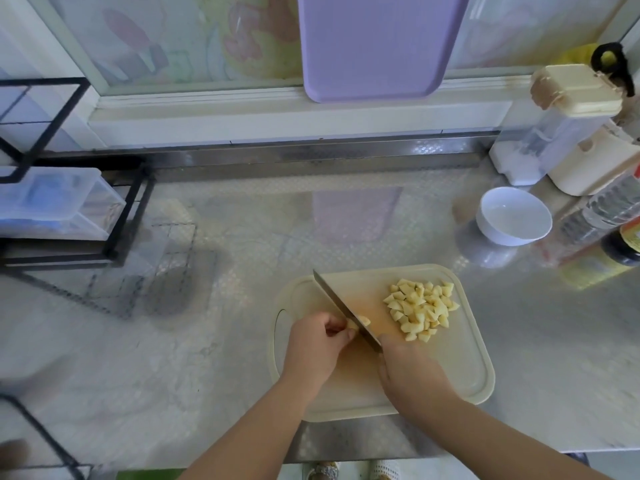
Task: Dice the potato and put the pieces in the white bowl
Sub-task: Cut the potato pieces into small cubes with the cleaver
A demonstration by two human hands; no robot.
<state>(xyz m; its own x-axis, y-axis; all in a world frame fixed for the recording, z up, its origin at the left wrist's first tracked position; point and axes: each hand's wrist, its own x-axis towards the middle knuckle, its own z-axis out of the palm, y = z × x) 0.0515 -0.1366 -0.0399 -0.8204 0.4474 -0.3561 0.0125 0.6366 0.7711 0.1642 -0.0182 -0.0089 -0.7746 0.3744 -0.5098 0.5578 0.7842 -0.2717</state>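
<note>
A cream cutting board (460,368) lies on the counter in front of me. A pile of several yellow potato dice (420,308) sits on its far right part. My left hand (317,344) pinches a small last piece of potato (360,322) against the board. My right hand (408,370) grips the handle of a knife (337,303), whose blade slants up to the left and rests on that piece. The white bowl (512,216) stands beyond the board at the right, with no potato in it.
Bottles (609,223) and cream containers (571,133) crowd the right edge next to the bowl. A black wire rack with clear plastic boxes (59,206) stands at the left. A purple tray (374,46) leans against the back window.
</note>
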